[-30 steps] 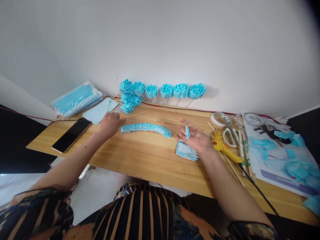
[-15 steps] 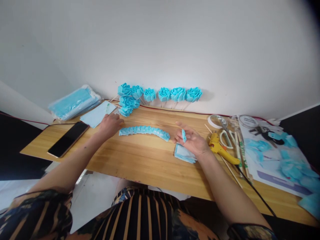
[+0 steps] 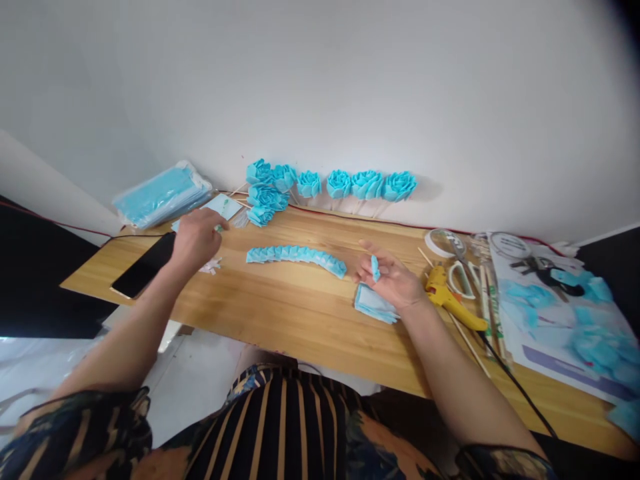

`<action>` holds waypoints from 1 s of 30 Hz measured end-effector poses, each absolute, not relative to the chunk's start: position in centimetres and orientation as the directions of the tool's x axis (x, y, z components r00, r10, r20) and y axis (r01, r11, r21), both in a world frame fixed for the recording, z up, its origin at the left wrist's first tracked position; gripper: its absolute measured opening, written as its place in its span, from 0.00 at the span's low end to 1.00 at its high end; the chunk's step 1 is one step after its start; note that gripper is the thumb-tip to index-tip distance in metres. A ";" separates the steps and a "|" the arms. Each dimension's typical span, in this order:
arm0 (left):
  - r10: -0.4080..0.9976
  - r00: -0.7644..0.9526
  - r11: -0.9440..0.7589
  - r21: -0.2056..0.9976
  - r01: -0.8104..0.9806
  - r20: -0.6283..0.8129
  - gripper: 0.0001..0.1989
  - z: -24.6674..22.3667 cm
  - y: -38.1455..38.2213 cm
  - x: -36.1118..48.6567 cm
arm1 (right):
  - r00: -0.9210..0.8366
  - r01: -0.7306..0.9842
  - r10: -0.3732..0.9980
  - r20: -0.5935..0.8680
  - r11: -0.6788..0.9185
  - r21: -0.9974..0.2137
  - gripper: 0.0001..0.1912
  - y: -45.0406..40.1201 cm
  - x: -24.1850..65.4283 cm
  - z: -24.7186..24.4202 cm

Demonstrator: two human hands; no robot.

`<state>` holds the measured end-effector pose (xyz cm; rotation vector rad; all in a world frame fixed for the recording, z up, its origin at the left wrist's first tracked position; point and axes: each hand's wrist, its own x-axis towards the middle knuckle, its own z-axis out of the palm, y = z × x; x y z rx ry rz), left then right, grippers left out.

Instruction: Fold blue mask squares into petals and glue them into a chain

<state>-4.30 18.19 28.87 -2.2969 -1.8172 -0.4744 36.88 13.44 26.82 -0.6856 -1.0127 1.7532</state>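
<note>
My left hand (image 3: 197, 237) hovers over the left of the table, its fingers curled together. Something small and pale green-blue shows at the fingertips, too small to name. Just below that hand lie small white strips (image 3: 211, 266). A little blue folded fabric petal (image 3: 375, 268) is held between the fingers of my right hand (image 3: 393, 277), whose palm faces up with some fingers stretched out. Beside and partly under the right hand is a stack of pale blue fabric squares (image 3: 374, 303). A curved row of blue folded petals (image 3: 295, 254) lies between my hands.
Blue fabric roses on sticks (image 3: 367, 185) lean along the wall. A plastic pack of blue sheets (image 3: 165, 193) and a phone (image 3: 145, 265) are at left. To the right lie a yellow glue gun (image 3: 453, 303), scissors (image 3: 461, 279), a tape roll (image 3: 442, 243) and loose blue pieces (image 3: 597, 347).
My left hand has lifted and shifted left from the pale sheet, uncovering small white strips on the table. My right hand keeps the petal. The whole view has shifted slightly.
</note>
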 end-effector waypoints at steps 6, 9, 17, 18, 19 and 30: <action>0.949 -0.021 -0.032 0.159 0.987 0.316 0.07 30.4 14.0 -7.3 | -0.378 -0.427 0.926 -0.020 -0.194 -0.883 0.19 13.4 36.8 26.7; 0.959 -0.079 0.033 0.169 0.985 0.272 0.09 29.0 13.0 -8.4 | -0.383 -0.455 0.924 -0.010 -0.198 -0.868 0.21 13.4 36.8 26.6; 0.881 0.137 -0.344 0.415 0.842 0.452 0.20 28.6 12.8 -1.1 | -0.337 -0.413 0.942 0.007 -0.141 -0.900 0.25 13.3 36.0 26.6; 0.885 0.194 -0.409 0.511 0.756 0.422 0.20 28.9 12.8 1.2 | -0.321 -0.388 0.947 0.018 -0.114 -0.915 0.25 13.3 35.9 26.6; 0.890 0.255 -0.445 0.604 0.661 0.377 0.20 29.1 12.8 3.6 | -0.301 -0.363 0.953 0.033 -0.083 -0.928 0.25 13.3 35.8 26.6; 0.903 0.429 -0.046 0.995 0.085 0.005 0.18 28.7 15.3 17.3 | -0.118 -0.133 0.977 0.176 0.160 -0.978 0.25 13.0 35.6 27.1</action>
